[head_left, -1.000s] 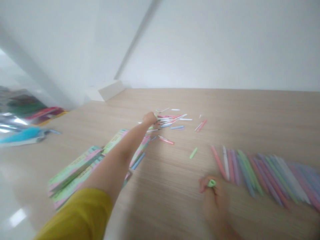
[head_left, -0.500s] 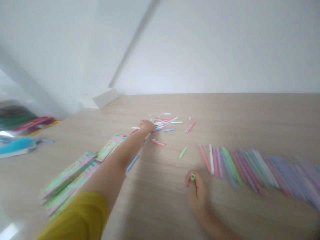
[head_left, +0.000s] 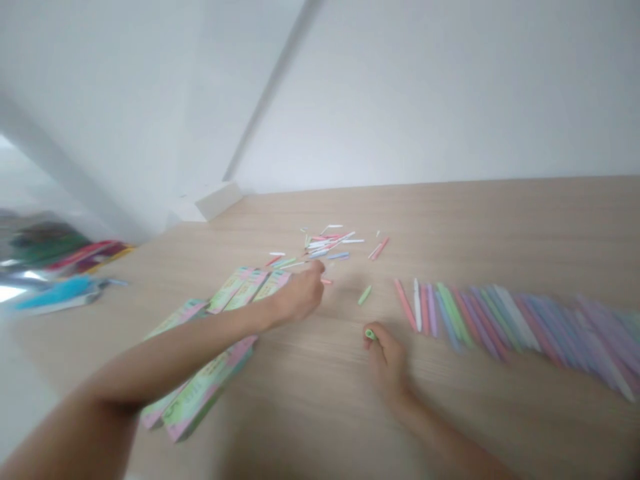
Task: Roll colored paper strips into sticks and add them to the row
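Since a second ago the left hand [head_left: 300, 297] has drawn back from the far pile of loose parts [head_left: 327, 243] toward the body, and it now sits curled at the near edge of that pile; motion blur hides whether its grip holds anything, though a pink piece [head_left: 327, 282] shows just at its fingertips. Meanwhile the right hand [head_left: 387, 360] has shifted a little to the left along the surface [head_left: 500, 220] and stays closed on a green pen [head_left: 370, 334], whose tip pokes up out of the fist.

Just beyond the right hand, toward the pile, a single green cap [head_left: 365, 295] lies alone. To the right of that hand a row of pens [head_left: 500, 320] in pink, white, purple, green and blue lies side by side, touching one another, running off to the right edge. Under and beside the left forearm lie flat packs [head_left: 220, 360] printed in green and pink, overlapping each other. Far left of the packs, blurred coloured packaging [head_left: 60, 293] lies near a shiny patch. A white block [head_left: 217, 200] stands against the wall behind the pile.
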`<move>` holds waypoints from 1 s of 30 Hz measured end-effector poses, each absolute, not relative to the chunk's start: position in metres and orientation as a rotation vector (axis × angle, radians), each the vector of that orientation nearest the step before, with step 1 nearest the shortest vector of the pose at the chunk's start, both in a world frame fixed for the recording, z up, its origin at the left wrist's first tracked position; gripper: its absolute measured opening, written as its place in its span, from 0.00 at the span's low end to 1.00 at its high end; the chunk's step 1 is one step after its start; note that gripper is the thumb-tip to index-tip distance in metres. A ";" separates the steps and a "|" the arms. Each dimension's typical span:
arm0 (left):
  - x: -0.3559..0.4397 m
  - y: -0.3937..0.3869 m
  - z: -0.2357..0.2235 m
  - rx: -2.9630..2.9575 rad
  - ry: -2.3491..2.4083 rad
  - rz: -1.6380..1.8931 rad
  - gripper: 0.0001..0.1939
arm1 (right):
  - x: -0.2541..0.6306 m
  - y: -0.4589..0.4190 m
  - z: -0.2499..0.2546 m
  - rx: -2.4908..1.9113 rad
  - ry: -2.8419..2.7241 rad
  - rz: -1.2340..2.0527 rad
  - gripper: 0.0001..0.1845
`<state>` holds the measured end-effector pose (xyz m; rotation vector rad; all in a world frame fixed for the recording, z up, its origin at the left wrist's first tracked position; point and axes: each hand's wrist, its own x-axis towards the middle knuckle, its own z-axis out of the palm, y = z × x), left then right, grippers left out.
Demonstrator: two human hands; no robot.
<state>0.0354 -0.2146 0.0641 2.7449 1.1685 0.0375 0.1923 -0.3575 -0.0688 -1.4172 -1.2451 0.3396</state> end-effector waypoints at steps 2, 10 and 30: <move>0.019 -0.255 0.052 2.616 1.053 0.034 0.30 | 0.192 -0.358 -0.067 -1.446 -1.312 0.350 0.10; -0.007 -0.342 -0.021 1.888 0.908 0.583 0.23 | 0.192 -0.359 -0.056 -1.567 -1.646 0.400 0.10; -0.006 -0.346 -0.040 1.976 1.059 0.528 0.20 | 0.205 -0.356 -0.056 -1.482 -2.080 0.181 0.15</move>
